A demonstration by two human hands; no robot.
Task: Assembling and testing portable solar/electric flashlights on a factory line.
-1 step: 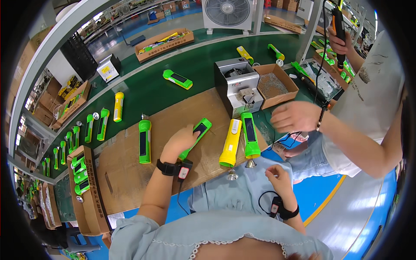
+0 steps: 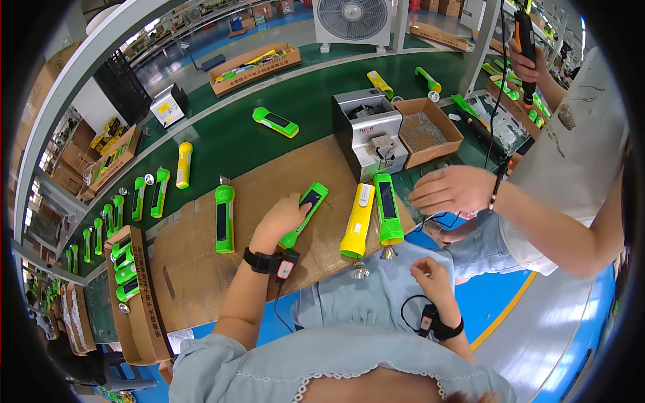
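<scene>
One green torch (image 2: 304, 213) is the piece in hand, and between my two looks at it nothing has moved, so the work is paused mid-grip rather than advancing. It lies on the cardboard sheet (image 2: 201, 269) over the bench, just left of centre. Its long axis runs diagonally, with the flared lamp end near, by the wrist, and the tail pointing far and right. The dark panel faces up.

The left hand (image 2: 281, 218) lies over its left side, fingers wrapped on the body and pinning it to the sheet. The right hand (image 2: 430, 274) is down near the lap, fingers loosely curled; I can't tell whether it pinches anything.

Moving outward, just right lie a yellow torch (image 2: 357, 219) and a second green torch (image 2: 388, 207), side by side with lamp ends near. Two silver reflector cones (image 2: 360, 271) sit at the bench edge. Another green torch (image 2: 224, 218) lies to the left. A co-worker's open hand (image 2: 451, 190) hovers at the right. Farther off stand a grey feeder machine (image 2: 368, 134) and a cardboard box (image 2: 430, 131).
</scene>
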